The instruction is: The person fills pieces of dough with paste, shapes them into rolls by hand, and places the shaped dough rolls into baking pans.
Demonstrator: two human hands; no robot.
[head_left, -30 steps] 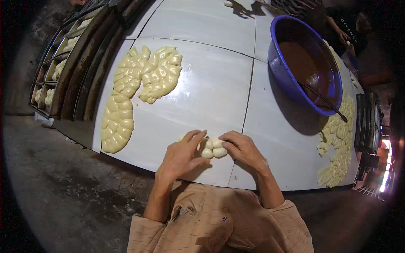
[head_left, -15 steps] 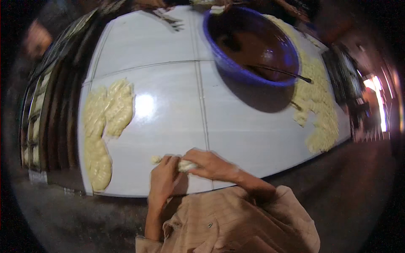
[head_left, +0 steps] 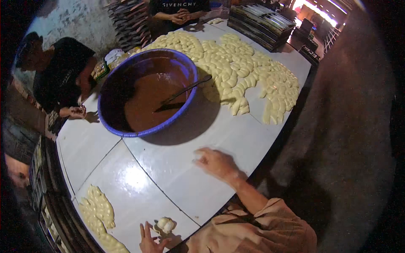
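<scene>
On the white tiled table, my left hand rests at the near edge with its fingers spread, beside a small pale lump of dough. The fingers seem to be apart from the lump or just at its side. My right hand reaches over the middle of the table, slightly blurred, fingers loosely curled with a gap between them and nothing visible inside. Farther off, many pale dough pieces lie crowded together. Another batch of dough pieces lies along the left edge.
A large blue basin holds a brown paste and a dark-handled stirring tool. Stacked metal trays stand at the far right. One person leans at the left side; another person stands at the far side.
The view has turned to the right. My hands, which were together around a piece of dough, have parted; my right hand has gone outward and the lump lies beside my left.
</scene>
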